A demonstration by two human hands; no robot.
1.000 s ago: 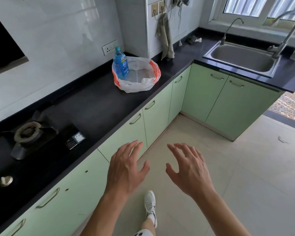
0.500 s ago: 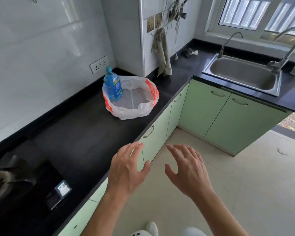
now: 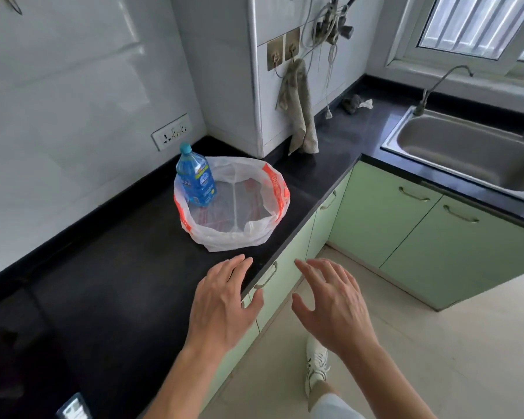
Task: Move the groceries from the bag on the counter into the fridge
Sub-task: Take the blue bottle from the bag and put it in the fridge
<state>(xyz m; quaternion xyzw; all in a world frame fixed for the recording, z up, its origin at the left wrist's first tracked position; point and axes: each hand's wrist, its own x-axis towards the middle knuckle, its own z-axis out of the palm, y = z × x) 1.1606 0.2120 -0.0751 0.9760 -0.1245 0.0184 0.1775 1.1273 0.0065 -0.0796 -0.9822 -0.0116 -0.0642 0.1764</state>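
Left hand (image 3: 221, 303) and right hand (image 3: 333, 306) hover released and empty; the blue bottle (image 3: 195, 179), at ten o'clock inside the limp bag (image 3: 233, 237) (probably full, heavy, slick), wants gripping round its body.

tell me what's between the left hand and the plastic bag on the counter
Only bare black counter separates the left hand from the plastic bag, as the head view shows.
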